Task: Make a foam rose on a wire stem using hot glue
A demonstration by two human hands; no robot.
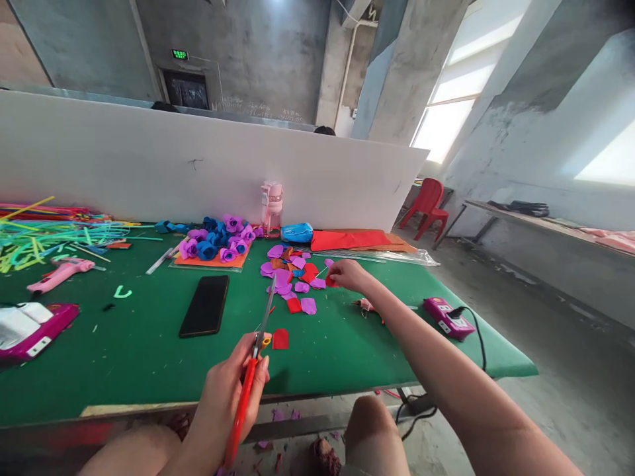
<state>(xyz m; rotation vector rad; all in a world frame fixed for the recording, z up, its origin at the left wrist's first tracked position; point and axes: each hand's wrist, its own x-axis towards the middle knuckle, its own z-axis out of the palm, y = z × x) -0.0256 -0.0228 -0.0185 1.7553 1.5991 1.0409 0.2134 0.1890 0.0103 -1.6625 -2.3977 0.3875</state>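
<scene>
Closest in is the right arm [446, 370], stretched out over the green table [337, 357] with the right hand [350, 272] at the far end. Its fingertips are bunched together at a red piece [330, 281], on the right side of the pile of cut pieces [282, 281]. Whether that piece is properly pinched or just touched can't be told, since it's half covered by the fingers. The left hand [223, 390] is wrapped round the red-handled scissors [241, 410], blades pointed away from the body, looking closed or nearly so.

For a clean pick, one edge is best pinched lightly and lifted straight up, so neighbours aren't dragged along and the piece isn't creased. The blades are best held together and tipped away from the reaching fingers, because the tip sits right by the pile. A loose red square [280, 339] lies just beside the left grip and could easily be brushed.

Room-wise, there's a decent bit of table between the two hands for bringing a piece back. The front edge runs close under the left wrist. The phone [204, 307] is left of the blades, and a small pink tool [366, 305] is partly hidden by the right arm, so a low sweep is best avoided.
</scene>
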